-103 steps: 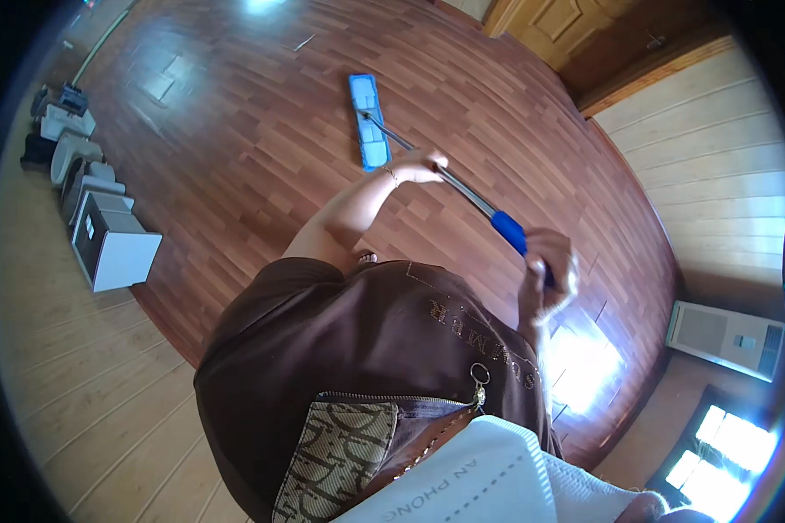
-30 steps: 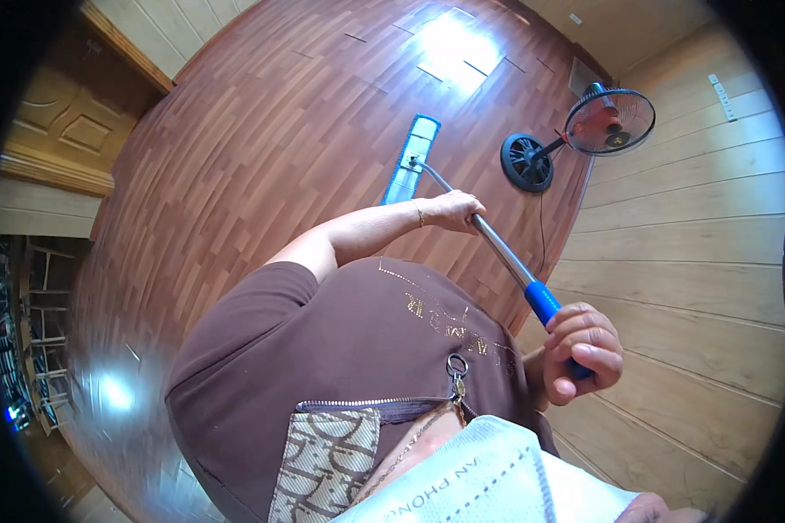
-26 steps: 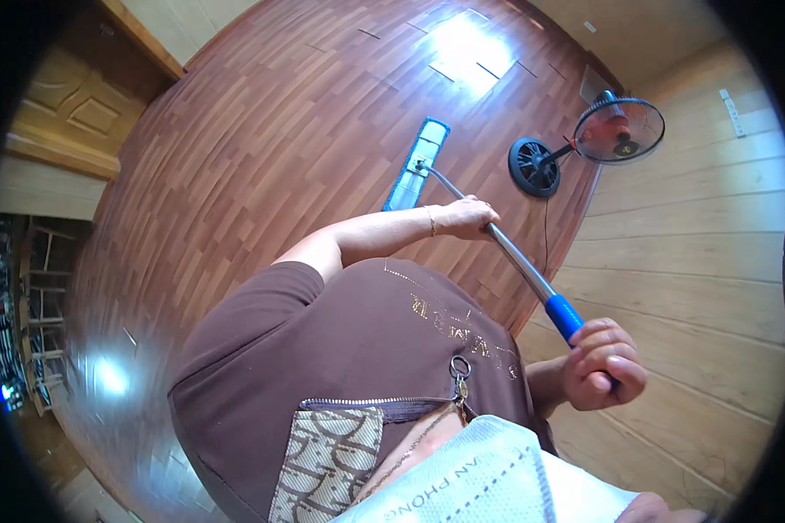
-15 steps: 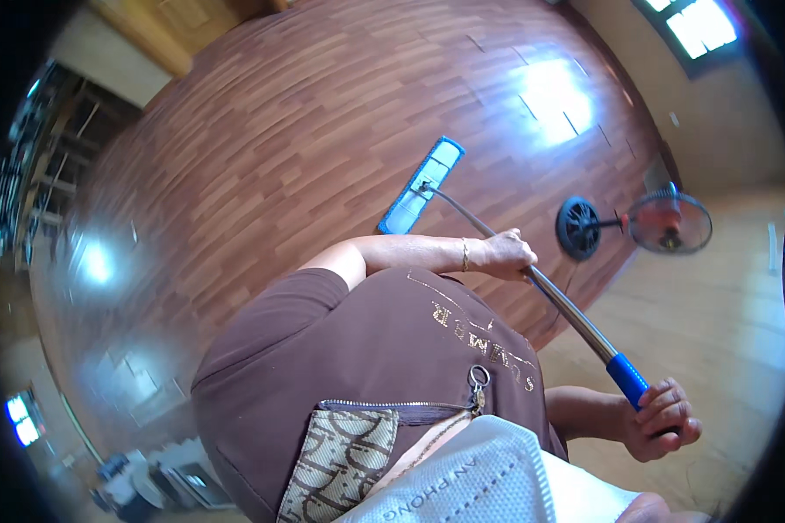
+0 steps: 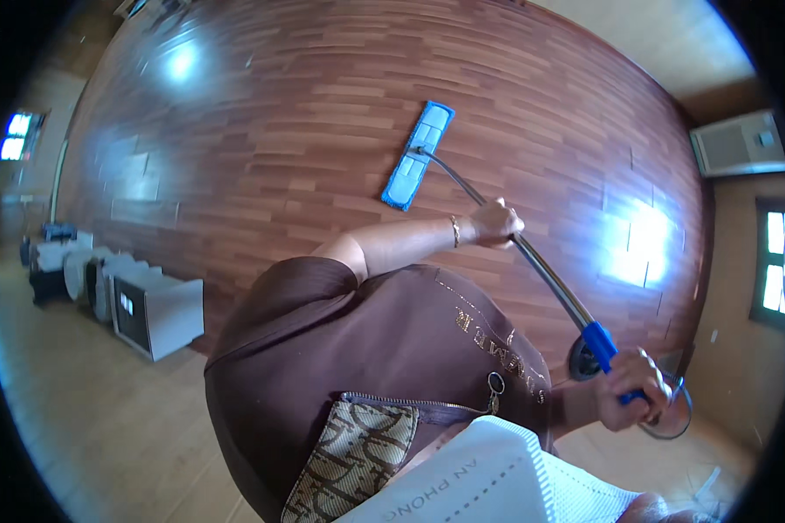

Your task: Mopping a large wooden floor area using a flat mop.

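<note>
Glare whitens part of the brown wood-plank floor [image 5: 323, 148] above the grip of the slightly blurred bare right hand [image 5: 634, 390], a dark-framed two-pane window [image 5: 774, 260] shines farther right, and fisheye distortion bends edges toward a dark rim.

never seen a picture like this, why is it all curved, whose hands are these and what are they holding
There is no machine here: these are a person's own two bare hands. A wide fisheye camera worn on the head looks down, so straight edges bend near the rim. The hands hold a flat mop: the left hand grips its metal pole, the right hand its blue handle. The blue mop head rests on the wood-plank floor. A fan stands partly hidden behind the handle.
</note>
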`<state>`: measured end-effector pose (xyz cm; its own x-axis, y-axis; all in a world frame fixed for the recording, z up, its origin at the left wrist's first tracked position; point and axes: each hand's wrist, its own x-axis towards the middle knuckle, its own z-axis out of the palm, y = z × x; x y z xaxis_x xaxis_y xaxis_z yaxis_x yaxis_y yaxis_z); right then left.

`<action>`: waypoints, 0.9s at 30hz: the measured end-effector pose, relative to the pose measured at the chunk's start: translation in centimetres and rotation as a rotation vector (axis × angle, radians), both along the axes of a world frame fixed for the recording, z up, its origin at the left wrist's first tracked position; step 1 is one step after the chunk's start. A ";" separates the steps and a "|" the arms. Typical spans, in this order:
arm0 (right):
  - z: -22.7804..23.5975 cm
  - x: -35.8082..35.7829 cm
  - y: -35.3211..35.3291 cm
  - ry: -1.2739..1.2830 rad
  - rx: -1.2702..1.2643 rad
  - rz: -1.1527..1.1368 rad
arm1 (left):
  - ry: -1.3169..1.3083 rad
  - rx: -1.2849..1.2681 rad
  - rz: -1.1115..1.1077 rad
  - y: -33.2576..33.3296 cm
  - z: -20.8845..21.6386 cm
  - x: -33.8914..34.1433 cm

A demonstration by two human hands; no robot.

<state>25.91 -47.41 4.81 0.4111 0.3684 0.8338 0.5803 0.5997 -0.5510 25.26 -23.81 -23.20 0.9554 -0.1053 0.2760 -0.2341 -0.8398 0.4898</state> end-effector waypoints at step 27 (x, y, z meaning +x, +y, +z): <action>-6.2 -2.8 20.1 -0.151 -0.659 0.902 | -0.173 0.056 1.344 12.0 -5.2 -25.9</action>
